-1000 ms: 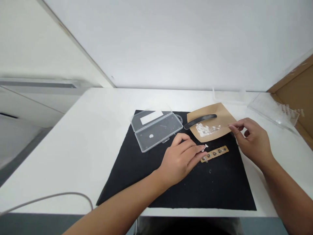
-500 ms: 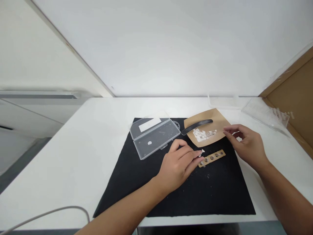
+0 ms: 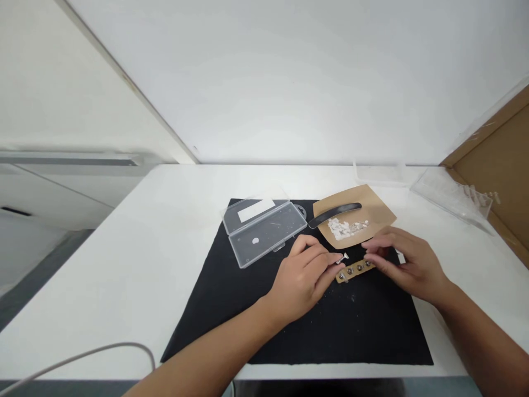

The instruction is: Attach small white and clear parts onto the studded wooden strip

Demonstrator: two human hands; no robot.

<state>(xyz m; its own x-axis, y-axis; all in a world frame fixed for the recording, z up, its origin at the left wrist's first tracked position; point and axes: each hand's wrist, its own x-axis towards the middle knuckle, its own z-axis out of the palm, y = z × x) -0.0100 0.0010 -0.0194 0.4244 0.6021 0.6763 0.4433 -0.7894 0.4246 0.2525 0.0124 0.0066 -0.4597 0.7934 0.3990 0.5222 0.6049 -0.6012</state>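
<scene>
My left hand pinches a small white-and-clear piece, perhaps a false nail tip, between thumb and fingers. Just right of these fingertips lies a tan cardboard strip with a row of round metal studs and small clear bits. My right hand hovers over the strip's right end, thumb and forefinger apart, nothing visible between them. Behind it, a brown paper sheet carries a pile of white flakes or nail tips. A curved black nail file lies across the sheet's left edge.
A hinged clear plastic case lies open on the black mat, with one small white piece inside. Clear plastic holders stand at the back right beside a cardboard box. A pale cable crosses the front left.
My right hand has moved left and toward me, from the paper's edge to above the strip's right end, and its thumb and forefinger have parted. My left hand keeps its pinch.
</scene>
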